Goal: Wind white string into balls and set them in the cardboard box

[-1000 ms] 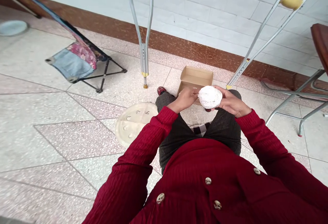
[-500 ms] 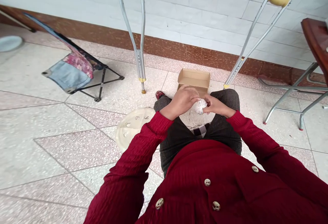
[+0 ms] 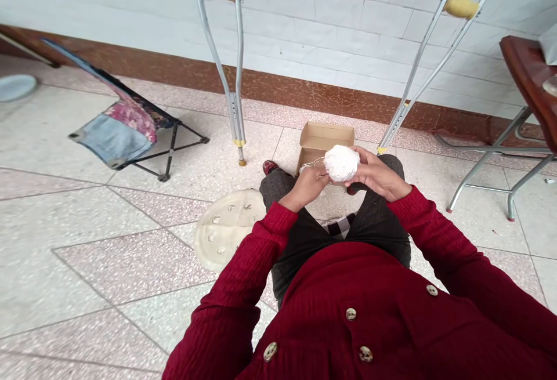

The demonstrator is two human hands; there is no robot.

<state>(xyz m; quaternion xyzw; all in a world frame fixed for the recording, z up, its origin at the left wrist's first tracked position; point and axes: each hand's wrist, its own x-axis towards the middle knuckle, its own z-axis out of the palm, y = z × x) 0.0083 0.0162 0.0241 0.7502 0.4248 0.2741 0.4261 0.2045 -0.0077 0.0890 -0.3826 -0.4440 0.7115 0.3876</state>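
Note:
A white ball of thread [image 3: 341, 163] sits above my knees, cupped in my right hand [image 3: 378, 174], whose fingers curl round its right side. My left hand [image 3: 310, 183] is just left of the ball, fingers pinched on a thin strand that runs to it. Both arms wear red ribbed sleeves. An open cardboard box [image 3: 325, 137] lies on the floor directly beyond the ball.
Two metal crutches [image 3: 232, 90] [image 3: 418, 72] lean on the white tiled wall. A folding stool [image 3: 126, 125] stands at left, a cream round lid [image 3: 224, 226] lies by my left knee, and a brown table on metal legs [image 3: 520, 113] is at right.
My left hand, which lay over the ball half a second ago, has dropped to its left side. The ball shows fully again, turned in my right hand.

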